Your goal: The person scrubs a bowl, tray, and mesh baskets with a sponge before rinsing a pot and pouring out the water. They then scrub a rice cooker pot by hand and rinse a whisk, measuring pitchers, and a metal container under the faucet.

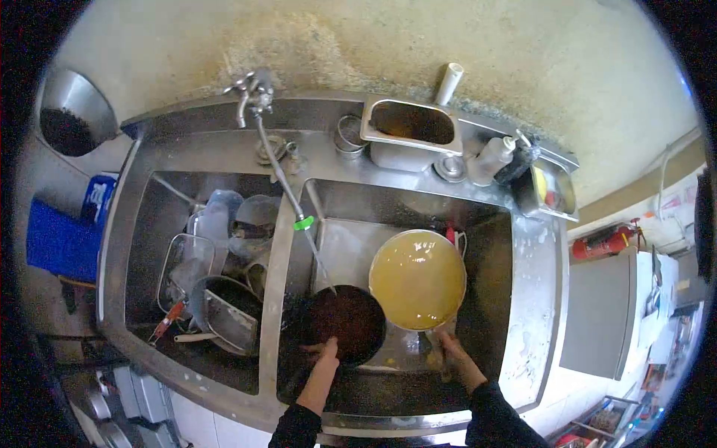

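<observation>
In the head view, a round dark pot [345, 328] with reddish-brown contents stands in the right sink basin, under the end of the tap hose. My left hand [324, 352] grips its near-left rim, its fingers partly hidden. Beside it on the right is a wide round pan [417, 280] filled with glossy yellow liquid. My right hand [452, 354] is closed at the near edge of this pan, around what looks like its handle; the fingertips are hard to see. A red-handled utensil [451, 235] sticks out behind the pan.
The left basin holds clear plastic containers [220, 209], a wire strainer [187, 269] and a pot [224, 313]. Along the back ledge stand the tap [254, 93], a deep steel container [411, 153], a spray bottle [493, 158] and a small steel tub [549, 194].
</observation>
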